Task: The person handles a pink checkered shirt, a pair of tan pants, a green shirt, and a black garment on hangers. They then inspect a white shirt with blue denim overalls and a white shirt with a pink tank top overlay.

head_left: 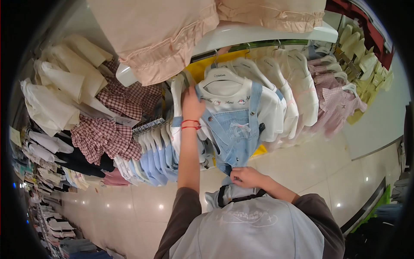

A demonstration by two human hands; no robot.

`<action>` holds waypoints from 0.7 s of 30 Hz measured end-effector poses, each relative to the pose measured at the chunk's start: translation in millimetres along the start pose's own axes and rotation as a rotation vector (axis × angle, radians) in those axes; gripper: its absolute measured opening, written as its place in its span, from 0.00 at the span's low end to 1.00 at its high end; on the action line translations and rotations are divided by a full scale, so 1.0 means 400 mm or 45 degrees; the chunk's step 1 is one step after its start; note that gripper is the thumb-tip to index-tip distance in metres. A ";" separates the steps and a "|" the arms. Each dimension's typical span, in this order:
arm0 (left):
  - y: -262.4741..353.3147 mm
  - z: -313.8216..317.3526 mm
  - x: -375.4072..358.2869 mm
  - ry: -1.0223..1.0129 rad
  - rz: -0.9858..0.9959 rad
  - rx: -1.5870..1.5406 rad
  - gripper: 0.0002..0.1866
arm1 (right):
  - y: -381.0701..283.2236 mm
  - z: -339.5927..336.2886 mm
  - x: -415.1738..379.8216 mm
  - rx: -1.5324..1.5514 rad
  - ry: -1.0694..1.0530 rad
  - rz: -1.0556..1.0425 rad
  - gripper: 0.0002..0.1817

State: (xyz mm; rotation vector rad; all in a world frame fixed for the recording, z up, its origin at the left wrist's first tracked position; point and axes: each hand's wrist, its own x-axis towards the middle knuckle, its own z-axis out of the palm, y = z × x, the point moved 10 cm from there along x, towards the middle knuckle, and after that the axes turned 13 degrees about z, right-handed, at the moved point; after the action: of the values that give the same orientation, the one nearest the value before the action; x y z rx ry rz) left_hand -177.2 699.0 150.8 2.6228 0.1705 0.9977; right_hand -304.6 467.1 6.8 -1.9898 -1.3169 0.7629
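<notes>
A light-blue denim overall (235,131) hangs over a white short-sleeved T-shirt (228,100) on a white hanger (222,76). At the outfit's left shoulder, my left hand (192,105), with a red cord bracelet (190,125) on its wrist, is closed on the garment's edge by the strap; some of its fingertips are hidden. Lower down, my right hand (248,177) pinches the bottom hem of the denim overall, pulling it towards me. The T-shirt's neckline carries small printed figures and lettering.
White tops (306,97) and pink dresses (340,103) hang to the right on the same rail. At left are red checked garments (103,138) and pale blue clothes (157,162) on hangers. Peach garments (159,34) lie over the white shelf (258,39) above.
</notes>
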 end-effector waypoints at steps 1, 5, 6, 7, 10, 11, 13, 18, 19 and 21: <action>-0.012 -0.005 0.006 -0.064 -0.006 -0.077 0.28 | 0.000 -0.029 0.002 0.049 0.075 -0.026 0.04; -0.022 -0.027 -0.009 -0.277 -0.043 -0.261 0.24 | -0.042 -0.204 0.043 0.121 0.434 -0.194 0.06; -0.021 -0.030 -0.018 -0.326 -0.027 -0.309 0.24 | -0.065 -0.266 0.059 0.118 0.553 -0.219 0.08; -0.017 -0.035 -0.026 -0.355 0.000 -0.339 0.26 | -0.093 -0.326 0.075 0.111 0.672 -0.244 0.10; 0.018 -0.056 -0.037 -0.311 0.132 -0.629 0.27 | -0.175 -0.468 0.115 0.054 1.056 -0.273 0.18; 0.013 -0.053 -0.045 -0.325 0.040 -0.760 0.27 | -0.195 -0.499 0.128 0.050 1.166 -0.305 0.21; 0.011 -0.049 -0.059 -0.347 -0.143 -1.016 0.27 | -0.197 -0.502 0.209 -0.124 1.075 -0.194 0.22; -0.024 -0.047 -0.072 -0.201 -0.196 -1.116 0.25 | -0.175 -0.446 0.357 -0.038 0.691 0.096 0.21; -0.030 -0.054 -0.071 -0.131 -0.184 -1.112 0.25 | -0.174 -0.454 0.355 -0.088 0.784 0.105 0.18; -0.052 -0.047 -0.071 -0.009 -0.197 -1.129 0.21 | -0.155 -0.450 0.356 0.235 0.733 -0.078 0.15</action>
State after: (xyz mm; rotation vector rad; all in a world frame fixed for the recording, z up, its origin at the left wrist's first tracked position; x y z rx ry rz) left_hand -210.9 717.0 139.1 1.7730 -0.0656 0.7640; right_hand -157.8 586.2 150.9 -1.8200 -0.9218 0.2355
